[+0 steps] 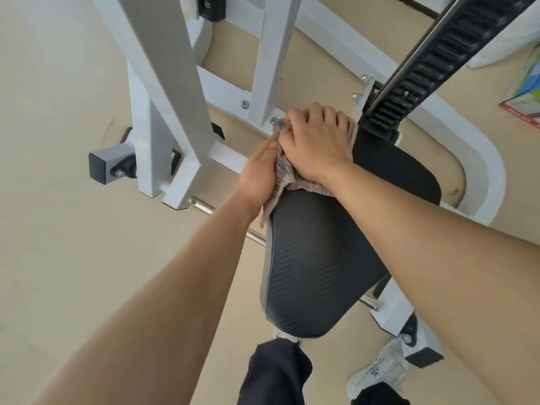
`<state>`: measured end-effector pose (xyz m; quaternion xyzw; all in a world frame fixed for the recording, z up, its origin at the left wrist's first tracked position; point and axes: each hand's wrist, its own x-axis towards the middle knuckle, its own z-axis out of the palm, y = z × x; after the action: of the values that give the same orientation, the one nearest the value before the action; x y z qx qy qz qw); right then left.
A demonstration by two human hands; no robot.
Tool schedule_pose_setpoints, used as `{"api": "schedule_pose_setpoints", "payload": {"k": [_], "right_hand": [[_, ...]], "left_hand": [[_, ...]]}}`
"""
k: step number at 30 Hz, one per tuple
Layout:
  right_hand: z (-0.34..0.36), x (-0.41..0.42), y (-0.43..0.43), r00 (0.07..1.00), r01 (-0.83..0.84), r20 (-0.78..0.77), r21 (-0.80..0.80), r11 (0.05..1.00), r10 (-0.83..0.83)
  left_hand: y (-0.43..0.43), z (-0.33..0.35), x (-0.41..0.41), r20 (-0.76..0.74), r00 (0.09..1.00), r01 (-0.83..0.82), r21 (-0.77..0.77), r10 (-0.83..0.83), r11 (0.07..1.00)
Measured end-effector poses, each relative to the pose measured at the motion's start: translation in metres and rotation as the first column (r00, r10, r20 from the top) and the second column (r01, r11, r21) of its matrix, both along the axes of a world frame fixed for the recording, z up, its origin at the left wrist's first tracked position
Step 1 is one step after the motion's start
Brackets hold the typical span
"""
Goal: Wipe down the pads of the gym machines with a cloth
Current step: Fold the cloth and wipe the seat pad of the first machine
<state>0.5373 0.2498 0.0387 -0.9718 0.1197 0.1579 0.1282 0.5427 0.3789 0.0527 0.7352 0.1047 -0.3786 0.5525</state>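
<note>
1. The black pad [315,264] of the gym machine slopes away from the person, its ribbed face upward, carried by a white frame [166,83].
2. The cloth [285,173], striped and crumpled, lies over the pad's far end, draped down its left edge.
3. The right hand [315,141] rests on top of the cloth, its grip closed: fingers curl over the bunched fabric at the far rim.
4. The left hand [258,173] presses the cloth against the pad's left side, its grip slack and fingers fairly straight (the fingertips are hidden by the cloth).
5. A black toothed rail [444,54] rises just beyond the right hand.
6. Below the pad, a dark trouser leg [274,372] and a white shoe [377,372] stand on the beige floor [58,141].
</note>
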Motion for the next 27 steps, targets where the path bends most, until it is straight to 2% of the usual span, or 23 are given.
{"api": "schedule_pose_setpoints", "payload": {"k": [5, 8, 10, 14, 19, 22, 27], "right_hand": [[0.011, -0.030, 0.021, 0.980, -0.197, 0.052, 0.118, 0.973, 0.192], [0.024, -0.066, 0.036, 0.945, -0.324, 0.087, 0.131, 0.937, 0.315], [0.036, -0.093, 0.044, 0.931, -0.364, 0.057, 0.144, 0.920, 0.360], [0.045, -0.110, 0.051, 0.956, -0.289, 0.000, 0.186, 0.939, 0.294], [0.017, -0.043, 0.020, 0.997, -0.067, -0.027, 0.168, 0.983, 0.073], [0.005, -0.021, 0.004, 0.999, -0.032, -0.036, 0.132, 0.991, 0.037], [0.028, -0.074, 0.033, 0.999, -0.030, -0.038, 0.109, 0.994, 0.034]], "left_hand": [[0.012, 0.017, -0.053, -0.013, 0.991, -0.134, -0.066, 0.134, 0.989], [0.033, 0.022, -0.095, -0.033, 0.992, -0.125, -0.108, 0.122, 0.986], [0.044, 0.029, -0.124, -0.063, 0.991, -0.122, -0.118, 0.115, 0.986], [0.048, 0.040, -0.136, -0.062, 0.989, -0.137, -0.119, 0.131, 0.983], [0.009, 0.028, -0.056, 0.018, 0.993, -0.113, -0.053, 0.114, 0.992], [-0.004, 0.014, -0.025, 0.038, 0.992, -0.124, 0.021, 0.124, 0.992], [0.020, 0.025, -0.078, 0.021, 0.994, -0.103, -0.049, 0.104, 0.994]]}}
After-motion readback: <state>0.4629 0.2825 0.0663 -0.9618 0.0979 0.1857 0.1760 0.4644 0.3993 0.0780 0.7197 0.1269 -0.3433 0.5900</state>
